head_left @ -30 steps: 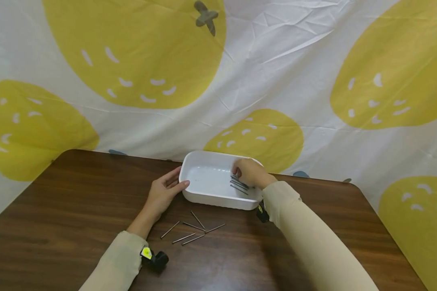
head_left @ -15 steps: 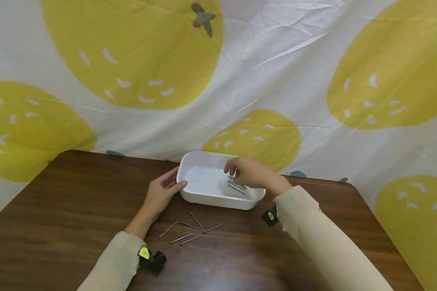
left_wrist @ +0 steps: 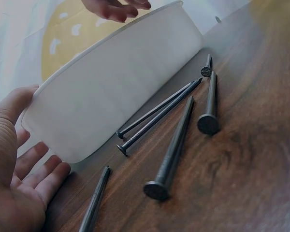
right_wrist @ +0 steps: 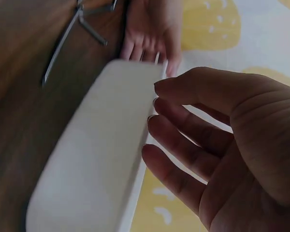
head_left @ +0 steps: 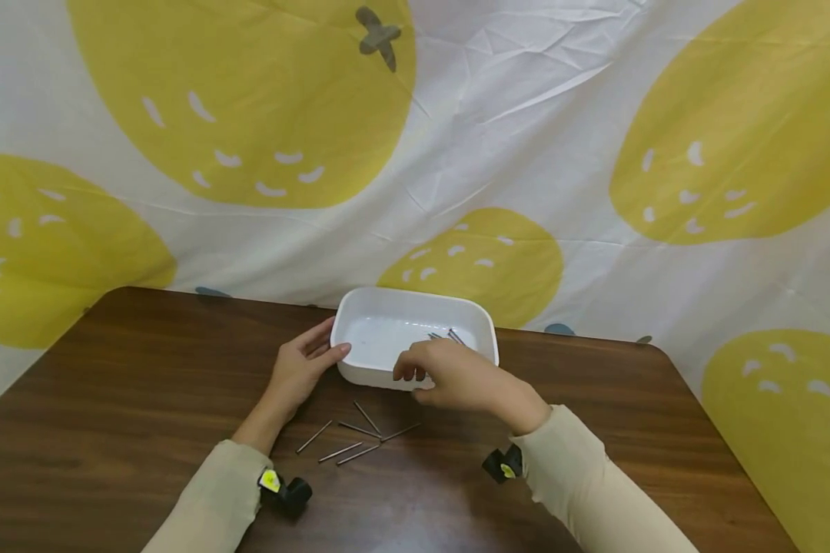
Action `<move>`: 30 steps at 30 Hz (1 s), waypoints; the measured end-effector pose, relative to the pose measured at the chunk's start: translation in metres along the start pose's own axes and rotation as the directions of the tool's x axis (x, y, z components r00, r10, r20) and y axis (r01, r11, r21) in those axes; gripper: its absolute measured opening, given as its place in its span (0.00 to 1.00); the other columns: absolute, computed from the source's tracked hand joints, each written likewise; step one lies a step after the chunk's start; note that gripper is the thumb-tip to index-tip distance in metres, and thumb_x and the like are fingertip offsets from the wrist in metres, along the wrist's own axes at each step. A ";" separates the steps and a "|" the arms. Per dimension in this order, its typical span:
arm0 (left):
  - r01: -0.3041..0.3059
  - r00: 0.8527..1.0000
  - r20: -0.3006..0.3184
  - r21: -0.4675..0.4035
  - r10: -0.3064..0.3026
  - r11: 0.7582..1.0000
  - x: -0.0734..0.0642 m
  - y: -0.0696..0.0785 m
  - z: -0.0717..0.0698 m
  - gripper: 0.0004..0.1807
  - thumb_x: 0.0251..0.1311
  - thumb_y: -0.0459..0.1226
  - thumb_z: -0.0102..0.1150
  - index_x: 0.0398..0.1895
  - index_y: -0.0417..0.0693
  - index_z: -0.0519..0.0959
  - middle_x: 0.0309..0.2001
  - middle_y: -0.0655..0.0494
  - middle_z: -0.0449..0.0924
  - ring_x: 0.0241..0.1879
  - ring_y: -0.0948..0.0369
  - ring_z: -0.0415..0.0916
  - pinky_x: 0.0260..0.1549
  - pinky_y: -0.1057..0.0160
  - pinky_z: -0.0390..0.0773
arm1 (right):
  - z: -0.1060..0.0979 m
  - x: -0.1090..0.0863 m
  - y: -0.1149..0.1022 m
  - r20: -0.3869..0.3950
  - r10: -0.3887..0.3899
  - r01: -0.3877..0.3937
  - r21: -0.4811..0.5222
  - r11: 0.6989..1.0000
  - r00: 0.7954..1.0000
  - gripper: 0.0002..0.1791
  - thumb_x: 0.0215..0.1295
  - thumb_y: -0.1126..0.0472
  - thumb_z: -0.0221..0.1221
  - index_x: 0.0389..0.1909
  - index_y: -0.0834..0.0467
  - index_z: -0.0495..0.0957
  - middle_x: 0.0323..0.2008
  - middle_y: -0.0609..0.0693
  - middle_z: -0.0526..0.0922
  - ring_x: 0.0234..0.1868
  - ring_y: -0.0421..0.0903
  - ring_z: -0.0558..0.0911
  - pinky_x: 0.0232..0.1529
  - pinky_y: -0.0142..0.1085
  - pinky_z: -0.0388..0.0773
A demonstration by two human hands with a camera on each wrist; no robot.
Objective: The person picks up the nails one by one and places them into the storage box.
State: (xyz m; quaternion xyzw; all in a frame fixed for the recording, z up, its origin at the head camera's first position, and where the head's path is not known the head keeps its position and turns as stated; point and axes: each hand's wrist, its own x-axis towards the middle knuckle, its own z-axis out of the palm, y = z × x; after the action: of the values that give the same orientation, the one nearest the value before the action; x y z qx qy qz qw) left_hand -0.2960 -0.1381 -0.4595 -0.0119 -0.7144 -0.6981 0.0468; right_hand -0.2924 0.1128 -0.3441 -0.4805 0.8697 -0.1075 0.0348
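Note:
A white rectangular dish (head_left: 415, 299) stands near the back of the table. At its left end my left hand (head_left: 300, 369) holds it, thumb over the rim and fingers along the outside wall. My right hand (head_left: 456, 376) is above the dish's front rim, fingers loosely bent and parted from the thumb; the right wrist view shows nothing between them. A few nails (head_left: 456, 336) lie inside the dish at the right, partly hidden by that hand. Several more nails (head_left: 360, 453) lie scattered on the table in front of the dish, and in the left wrist view a flat-headed nail (left_wrist: 171, 150) shows up close.
The brown wood-grain table (head_left: 180, 369) has its back edge just behind the dish. A white cloth with yellow fruit shapes (head_left: 249, 100) hangs behind it. Black wrist cameras are strapped to both sleeves (head_left: 210, 491).
My right hand has lifted from the nails in the dish and moved toward me, over the front rim. The left hand stays at the dish's left end, and the loose nails have not moved.

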 end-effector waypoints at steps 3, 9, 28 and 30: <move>0.000 1.000 -0.001 -0.002 0.000 1.000 0.000 0.000 0.000 0.34 0.65 0.41 0.67 0.73 0.46 0.69 0.71 0.42 0.71 0.69 0.49 0.73 0.54 0.76 0.79 | 0.008 -0.001 -0.008 -0.017 -0.025 0.025 -0.007 1.000 1.000 0.12 0.57 0.68 0.67 0.43 0.57 0.84 0.39 0.49 0.87 0.41 0.46 0.84 0.46 0.34 0.82; 0.001 1.000 -0.002 -0.005 -0.001 1.000 0.000 0.001 0.000 0.34 0.65 0.40 0.67 0.73 0.47 0.69 0.71 0.42 0.72 0.69 0.49 0.73 0.54 0.76 0.79 | 0.023 -0.006 -0.018 -0.034 -0.047 0.047 -0.002 0.999 0.998 0.14 0.55 0.69 0.67 0.43 0.56 0.84 0.41 0.47 0.87 0.44 0.42 0.84 0.50 0.35 0.82; -0.013 1.000 -0.013 0.010 0.013 1.000 -0.001 0.000 -0.002 0.34 0.65 0.40 0.67 0.73 0.45 0.68 0.71 0.42 0.72 0.68 0.49 0.73 0.51 0.81 0.77 | 0.052 -0.007 -0.021 0.059 0.007 -0.002 -0.091 0.996 0.998 0.10 0.52 0.65 0.70 0.35 0.51 0.84 0.34 0.43 0.84 0.36 0.38 0.81 0.41 0.31 0.80; -0.010 1.000 -0.013 0.008 0.010 1.000 -0.002 0.000 -0.003 0.34 0.65 0.40 0.67 0.73 0.45 0.68 0.71 0.42 0.72 0.68 0.49 0.73 0.51 0.81 0.77 | 0.054 -0.006 -0.022 0.075 0.018 -0.011 -0.096 0.995 0.997 0.09 0.52 0.64 0.70 0.35 0.51 0.85 0.34 0.42 0.84 0.35 0.37 0.80 0.39 0.31 0.80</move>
State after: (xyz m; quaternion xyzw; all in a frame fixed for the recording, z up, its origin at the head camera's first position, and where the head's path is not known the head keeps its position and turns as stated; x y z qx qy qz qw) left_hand -0.2939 -0.1411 -0.4600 -0.0108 -0.7167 -0.6951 0.0551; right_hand -0.2619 0.0981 -0.3924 -0.4791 0.8753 -0.0474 0.0458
